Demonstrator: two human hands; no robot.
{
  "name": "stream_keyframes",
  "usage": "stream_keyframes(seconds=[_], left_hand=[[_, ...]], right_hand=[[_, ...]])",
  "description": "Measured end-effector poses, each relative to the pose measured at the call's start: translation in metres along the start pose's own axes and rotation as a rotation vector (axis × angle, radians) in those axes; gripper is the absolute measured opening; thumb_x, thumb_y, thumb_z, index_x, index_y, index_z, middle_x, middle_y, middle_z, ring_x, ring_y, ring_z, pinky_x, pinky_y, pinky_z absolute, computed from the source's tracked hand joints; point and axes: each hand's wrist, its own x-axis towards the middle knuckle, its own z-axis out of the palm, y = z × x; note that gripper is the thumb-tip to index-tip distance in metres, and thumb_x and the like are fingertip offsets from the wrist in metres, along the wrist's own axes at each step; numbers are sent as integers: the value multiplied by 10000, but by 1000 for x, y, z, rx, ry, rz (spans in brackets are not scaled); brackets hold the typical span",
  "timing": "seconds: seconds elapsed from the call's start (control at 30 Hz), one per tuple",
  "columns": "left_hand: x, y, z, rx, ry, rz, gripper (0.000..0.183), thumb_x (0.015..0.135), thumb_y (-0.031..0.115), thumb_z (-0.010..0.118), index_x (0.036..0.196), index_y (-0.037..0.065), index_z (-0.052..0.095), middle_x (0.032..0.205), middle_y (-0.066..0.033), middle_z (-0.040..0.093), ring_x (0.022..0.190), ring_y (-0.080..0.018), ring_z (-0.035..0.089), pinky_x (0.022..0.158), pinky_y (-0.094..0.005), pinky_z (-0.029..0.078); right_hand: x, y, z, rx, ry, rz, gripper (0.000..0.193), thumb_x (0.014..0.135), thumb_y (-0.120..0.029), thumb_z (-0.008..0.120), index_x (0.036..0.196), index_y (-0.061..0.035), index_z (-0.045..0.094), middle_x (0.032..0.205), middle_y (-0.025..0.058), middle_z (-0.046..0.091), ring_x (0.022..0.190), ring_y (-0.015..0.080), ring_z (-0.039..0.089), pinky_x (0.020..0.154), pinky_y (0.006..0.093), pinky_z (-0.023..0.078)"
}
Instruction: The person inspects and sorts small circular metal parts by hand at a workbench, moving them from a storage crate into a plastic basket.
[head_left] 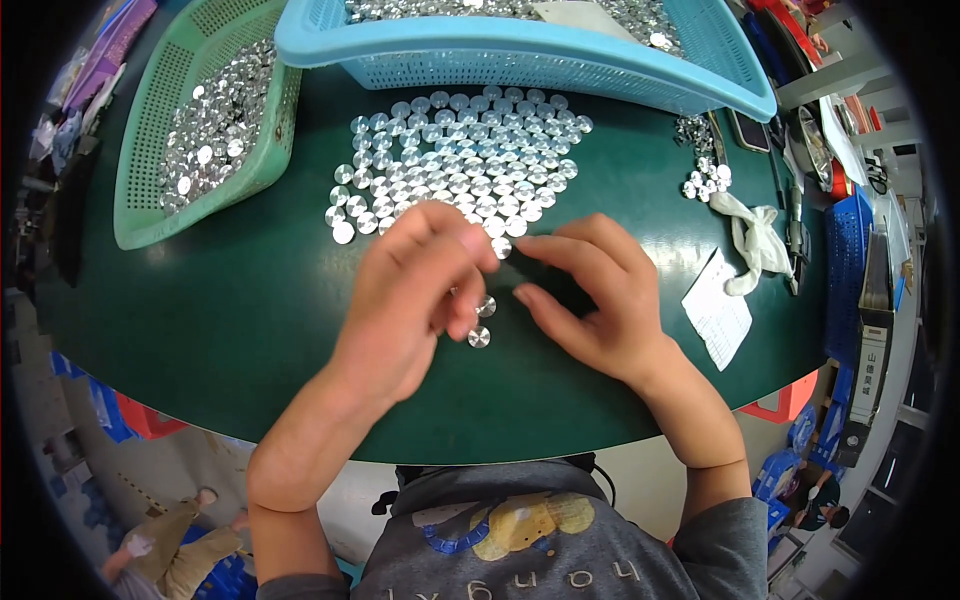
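Many round, shiny metal discs (455, 183) lie flat in close rows on the green table. My right hand (600, 290) has its thumb and index finger apart, with nothing between them. Its index fingertip is at the edge of a disc (502, 247) at the near end of the rows. Beside it, my left hand (415, 285) is curled, fingers bent toward the thumb. A shiny bit shows by its fingers, but whether they hold it is hidden. Two loose discs, one nearer me (479, 337) and one partly covered (486, 306), lie next to the left fingertips.
A blue basket (520, 45) of small metal pieces stands at the back, and a green basket (275, 150) of them at the left. On the right lie a white cloth (752, 240), a paper slip (718, 312), small metal parts (706, 180) and a phone (750, 131).
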Motion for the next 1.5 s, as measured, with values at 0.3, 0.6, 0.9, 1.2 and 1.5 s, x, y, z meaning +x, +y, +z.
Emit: stream_keyframes(seconds=[0.3,0.6,0.9,1.2,1.5], left_hand=[[1,7,-10,-184,109,37,123,837,157,506,913,64,483,834,-56,529,559,-82,445,467,-213,370],[0,4,-1,-40,50,0,205,873,156,492,1007,8,536,791,-42,536,531,-52,456,425,-173,370],[-5,3,5,16,-241,-350,262,906,213,479,1038,-11,506,769,-22,497,516,-34,389,417,-171,296],[-1,-7,2,-117,-246,-344,231,902,176,482,1038,-9,504,746,-4,474,526,-24,352,419,-154,283],[-4,-6,3,-116,-300,-235,218,881,133,532,1063,13,527,737,29,466,509,-6,341,423,-163,286]], right_hand=[[1,3,11,-146,-159,-3,259,618,-105,687,862,-104,599,739,12,504,659,198,516,571,319,399],[0,2,5,-74,-85,2,245,579,-99,720,787,-94,591,708,20,529,643,192,531,545,306,390],[4,-10,-10,100,151,-56,252,552,-118,760,750,-70,611,675,46,545,582,179,528,506,276,381],[2,-5,-16,-371,171,-389,276,513,-128,687,778,-65,646,662,-18,516,534,118,463,491,240,338],[1,-5,-20,-112,190,-220,214,493,-100,706,666,-98,580,639,2,509,493,141,457,463,266,308]])
